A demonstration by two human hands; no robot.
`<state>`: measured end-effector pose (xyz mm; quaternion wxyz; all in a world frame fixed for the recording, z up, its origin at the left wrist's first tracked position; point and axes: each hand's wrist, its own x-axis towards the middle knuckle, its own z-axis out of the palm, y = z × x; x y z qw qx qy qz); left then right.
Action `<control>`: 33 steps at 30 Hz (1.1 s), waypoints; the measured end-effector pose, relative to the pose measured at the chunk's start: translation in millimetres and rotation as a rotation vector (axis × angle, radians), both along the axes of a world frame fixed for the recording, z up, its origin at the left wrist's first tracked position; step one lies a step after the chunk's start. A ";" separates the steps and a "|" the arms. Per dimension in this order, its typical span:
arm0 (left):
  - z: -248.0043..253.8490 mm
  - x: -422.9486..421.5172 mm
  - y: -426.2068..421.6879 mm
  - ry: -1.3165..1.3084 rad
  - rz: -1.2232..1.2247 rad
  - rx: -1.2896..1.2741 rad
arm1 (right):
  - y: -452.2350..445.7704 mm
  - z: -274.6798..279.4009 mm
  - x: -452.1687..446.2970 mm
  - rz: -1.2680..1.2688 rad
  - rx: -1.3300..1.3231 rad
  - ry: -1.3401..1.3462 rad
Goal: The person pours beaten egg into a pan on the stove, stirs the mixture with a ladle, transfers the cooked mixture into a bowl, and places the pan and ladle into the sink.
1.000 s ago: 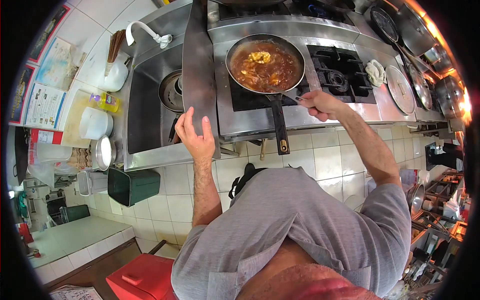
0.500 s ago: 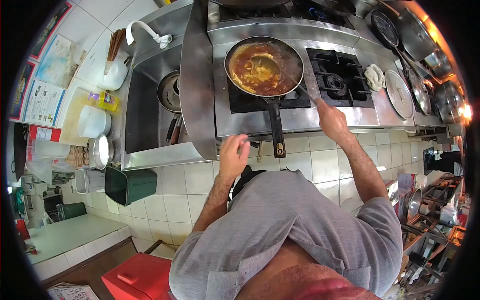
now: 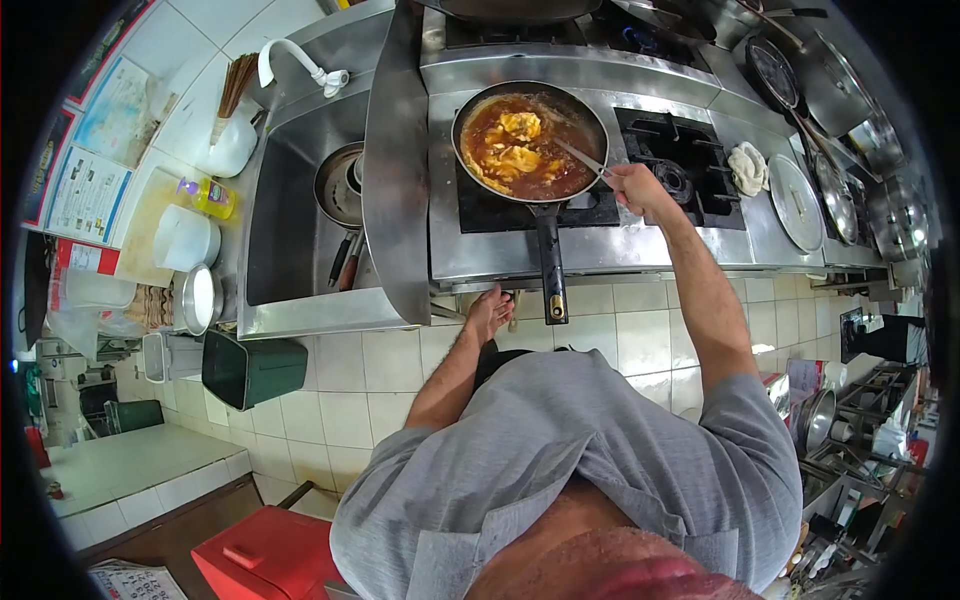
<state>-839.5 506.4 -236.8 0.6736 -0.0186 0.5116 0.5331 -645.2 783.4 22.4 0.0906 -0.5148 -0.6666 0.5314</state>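
Note:
A dark frying pan (image 3: 592, 118) sits on the front left burner, its black handle (image 3: 552, 268) pointing toward me. Reddish-brown sauce (image 3: 560, 172) fills it, with clumps of yellow egg (image 3: 512, 160) in the middle and left. My right hand (image 3: 640, 190) is closed around the handle of a metal ladle (image 3: 580, 156), whose lower end is down in the sauce at the pan's right side. My left hand (image 3: 488, 314) is low at the stove's front edge, left of the pan handle. Its fingers look loosely bent and apart, with no held object visible.
To the right is a second burner (image 3: 672, 180), then a folded cloth (image 3: 748, 168) and a round lid (image 3: 797, 196). A metal partition (image 3: 397, 180) separates the stove from the sink (image 3: 285, 200), which holds another pan (image 3: 338, 190). A green bin (image 3: 255, 368) stands below left.
The ladle has shifted right and its bowl no longer shows. The egg lies in separate clumps instead of near the bowl. My right hand rose slightly; my left moved right, toward the stove front.

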 end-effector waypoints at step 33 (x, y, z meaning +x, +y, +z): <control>-21.4 9.5 28.3 -0.433 0.484 0.272 | 2.0 60.9 42.9 0.207 0.680 -0.619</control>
